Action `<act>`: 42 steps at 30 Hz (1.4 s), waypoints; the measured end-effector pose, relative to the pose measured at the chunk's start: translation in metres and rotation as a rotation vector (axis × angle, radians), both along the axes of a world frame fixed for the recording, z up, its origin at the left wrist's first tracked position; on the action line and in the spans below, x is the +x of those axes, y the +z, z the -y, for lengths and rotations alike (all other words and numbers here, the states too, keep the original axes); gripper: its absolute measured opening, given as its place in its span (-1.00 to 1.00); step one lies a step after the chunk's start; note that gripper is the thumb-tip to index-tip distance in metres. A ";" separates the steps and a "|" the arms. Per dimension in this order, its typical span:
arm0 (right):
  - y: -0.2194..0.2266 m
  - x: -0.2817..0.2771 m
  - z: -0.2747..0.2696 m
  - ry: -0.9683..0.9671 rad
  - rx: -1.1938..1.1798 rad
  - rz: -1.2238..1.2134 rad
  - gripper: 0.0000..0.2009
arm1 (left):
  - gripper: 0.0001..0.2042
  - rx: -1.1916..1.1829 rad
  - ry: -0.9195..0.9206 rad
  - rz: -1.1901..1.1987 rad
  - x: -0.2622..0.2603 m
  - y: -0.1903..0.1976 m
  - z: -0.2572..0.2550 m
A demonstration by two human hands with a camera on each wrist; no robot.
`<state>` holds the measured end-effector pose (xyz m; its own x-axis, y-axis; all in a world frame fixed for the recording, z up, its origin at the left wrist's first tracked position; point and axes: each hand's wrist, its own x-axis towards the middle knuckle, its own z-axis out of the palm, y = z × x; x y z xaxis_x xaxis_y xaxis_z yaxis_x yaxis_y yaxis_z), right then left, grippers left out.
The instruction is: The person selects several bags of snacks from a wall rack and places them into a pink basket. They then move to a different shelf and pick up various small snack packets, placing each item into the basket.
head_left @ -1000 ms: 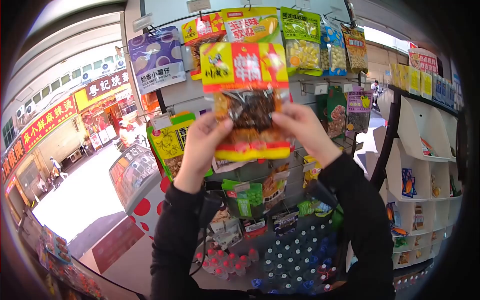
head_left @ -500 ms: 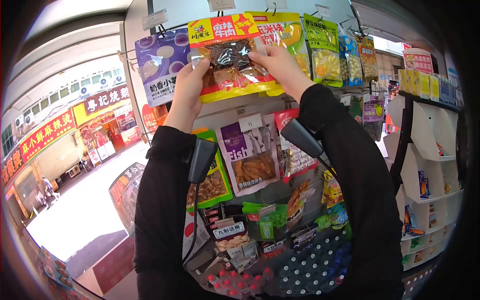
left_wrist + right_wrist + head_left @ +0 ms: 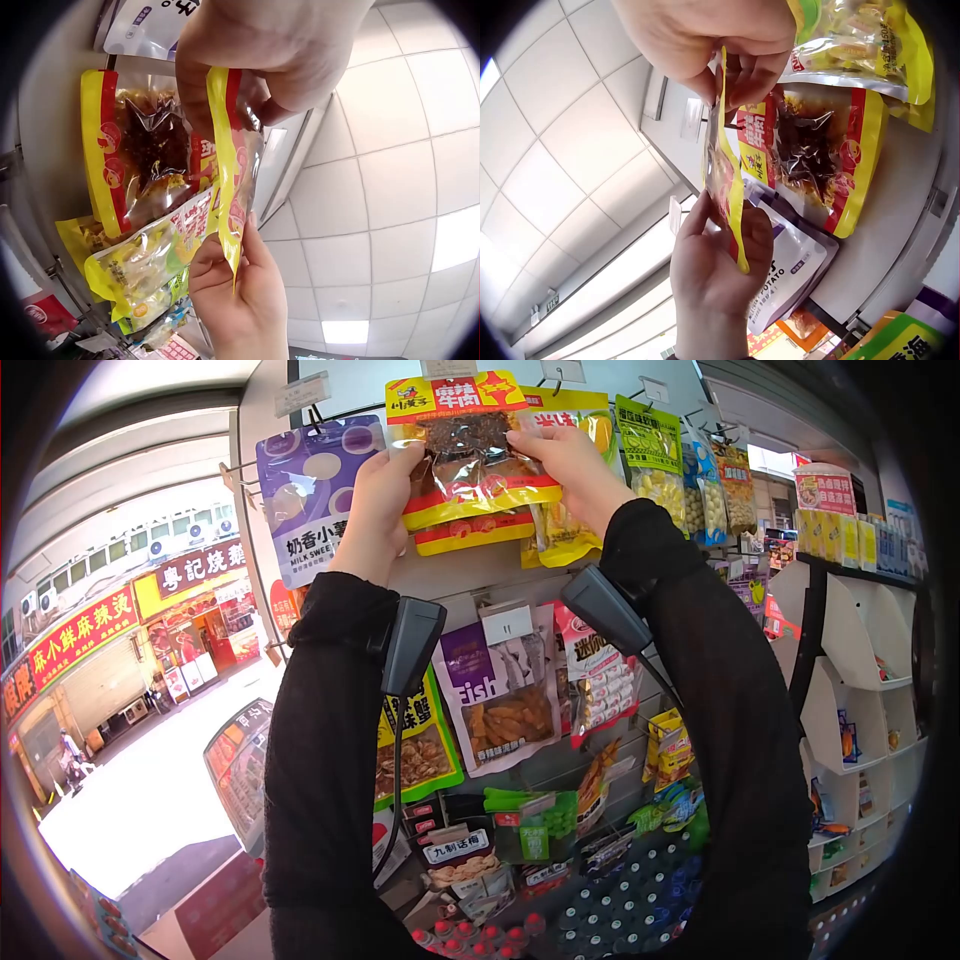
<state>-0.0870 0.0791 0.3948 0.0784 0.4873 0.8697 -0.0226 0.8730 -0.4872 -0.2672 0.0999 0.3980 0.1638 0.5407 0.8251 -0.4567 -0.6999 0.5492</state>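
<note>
Both hands hold a yellow and red bag of spicy beef (image 3: 465, 458) up at the top row of a snack rack. My left hand (image 3: 378, 505) pinches its left edge, thumb on the front and fingers behind. On the opposite edge, my right hand (image 3: 578, 472) pinches it the same way. Seen edge-on in the left wrist view, the held bag (image 3: 232, 161) stands out in front of a matching beef bag (image 3: 142, 154) that hangs on the rack. The right wrist view shows a gap between the held bag (image 3: 721, 169) and that hanging bag (image 3: 810, 154).
A purple sweet potato snack bag (image 3: 318, 490) hangs to the left, a yellow corn candy bag (image 3: 562, 538) to the right. Below hang a fish snack bag (image 3: 505, 695) and other packets. Bottles (image 3: 620, 895) stand low down; white shelf bins (image 3: 850, 705) are at the right.
The beef bag has gone up and forward from mid-rack to the top row, both hands still holding it. The head view has shifted, and the matching bag's lower edge now shows beneath it.
</note>
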 end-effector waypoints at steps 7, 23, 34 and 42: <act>0.007 0.003 -0.002 0.027 -0.070 -0.024 -0.86 | -0.84 -0.046 0.027 0.005 0.002 0.002 -0.005; -0.013 -0.002 -0.009 -0.373 -0.182 0.175 -0.67 | -0.75 -0.022 0.212 -0.164 -0.006 -0.014 -0.028; -0.141 0.003 0.046 -0.604 0.120 0.346 -0.56 | -0.60 0.540 0.662 -0.261 -0.010 -0.153 0.052; -0.430 0.032 0.174 -0.124 -0.658 0.251 -0.76 | -0.88 -0.072 -0.157 -0.769 0.039 -0.400 0.126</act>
<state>-0.0548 -0.0949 -0.0354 0.0033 0.9175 0.3978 0.2392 0.3855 -0.8911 -0.2281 -0.0261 -0.0024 0.7536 0.5114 0.4130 -0.0209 -0.6093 0.7926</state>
